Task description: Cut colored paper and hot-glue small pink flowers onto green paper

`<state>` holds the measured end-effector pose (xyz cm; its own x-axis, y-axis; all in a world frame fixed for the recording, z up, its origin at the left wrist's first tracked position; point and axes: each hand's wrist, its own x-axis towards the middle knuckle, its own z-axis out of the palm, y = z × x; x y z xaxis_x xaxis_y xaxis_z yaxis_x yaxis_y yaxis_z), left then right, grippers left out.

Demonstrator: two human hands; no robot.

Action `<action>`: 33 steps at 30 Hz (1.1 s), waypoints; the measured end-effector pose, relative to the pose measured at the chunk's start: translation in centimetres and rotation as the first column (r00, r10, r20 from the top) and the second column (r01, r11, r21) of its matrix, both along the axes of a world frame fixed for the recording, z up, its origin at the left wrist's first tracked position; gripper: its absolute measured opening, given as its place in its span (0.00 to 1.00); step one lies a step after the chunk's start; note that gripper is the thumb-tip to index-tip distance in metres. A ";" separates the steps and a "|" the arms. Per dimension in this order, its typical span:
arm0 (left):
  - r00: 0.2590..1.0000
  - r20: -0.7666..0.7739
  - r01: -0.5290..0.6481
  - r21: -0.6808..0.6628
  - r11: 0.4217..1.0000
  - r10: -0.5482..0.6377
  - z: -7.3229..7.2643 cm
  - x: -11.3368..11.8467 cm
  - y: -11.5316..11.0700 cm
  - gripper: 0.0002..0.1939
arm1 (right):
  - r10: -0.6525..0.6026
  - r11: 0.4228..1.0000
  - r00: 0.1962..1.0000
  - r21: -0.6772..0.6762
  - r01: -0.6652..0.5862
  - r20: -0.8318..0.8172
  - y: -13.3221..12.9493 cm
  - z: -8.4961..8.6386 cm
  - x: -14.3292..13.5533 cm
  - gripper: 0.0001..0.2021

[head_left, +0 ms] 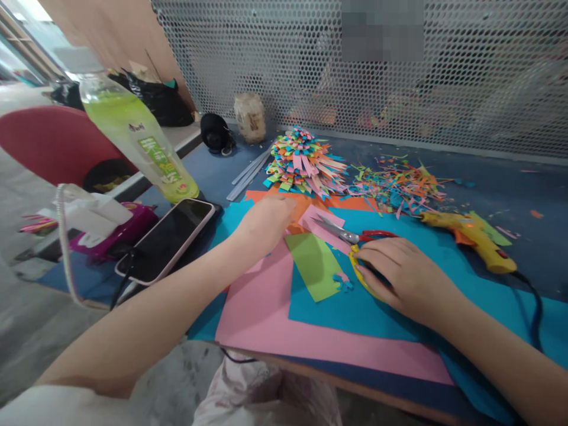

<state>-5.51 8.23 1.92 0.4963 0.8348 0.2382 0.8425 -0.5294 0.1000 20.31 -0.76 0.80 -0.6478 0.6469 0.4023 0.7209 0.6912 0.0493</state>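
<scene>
My right hand (399,273) is closed on the yellow handle of a pair of scissors (350,236). Their other handle is red, and the slightly parted blades lie over a small pink paper piece (320,223). My left hand (268,222) is curled beside orange paper (302,208); its fingertips point away from me, and whatever they pinch is hidden. Between the hands lies a green paper rectangle (313,267), with small blue and pink snippets (343,282) at its edge. Beneath are large blue (355,310) and pink (261,313) sheets.
Behind the hands stands a fringed paper cone (302,160) beside a heap of paper shreds (399,186). A yellow glue gun (473,236) with a lit light lies right. On the left are a phone (171,239), a drink bottle (133,130) and glue sticks (249,174).
</scene>
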 end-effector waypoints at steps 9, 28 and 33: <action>0.996 -0.048 0.068 -0.048 0.997 -0.070 -0.3 -0.1 -0.8 0.09 | -0.169 0.983 0.975 -0.096 0.156 -0.148 1.5 -0.7 1.8 0.09; 0.986 -0.159 0.033 -0.100 0.994 -0.048 1.9 1.4 -2.2 0.10 | -0.193 0.965 0.980 -0.189 0.181 -0.049 10.7 -1.7 1.3 0.06; 0.978 -0.198 0.059 -0.076 0.995 -0.073 2.1 1.4 -2.6 0.09 | -0.250 0.948 0.967 -0.214 0.234 -0.049 10.6 -1.6 1.2 0.08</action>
<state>-4.12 5.64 4.02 0.5828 0.8095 0.0716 0.8124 -0.5823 -0.0288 21.53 9.82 -0.79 -0.4348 0.8538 0.2863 0.8639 0.4852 -0.1352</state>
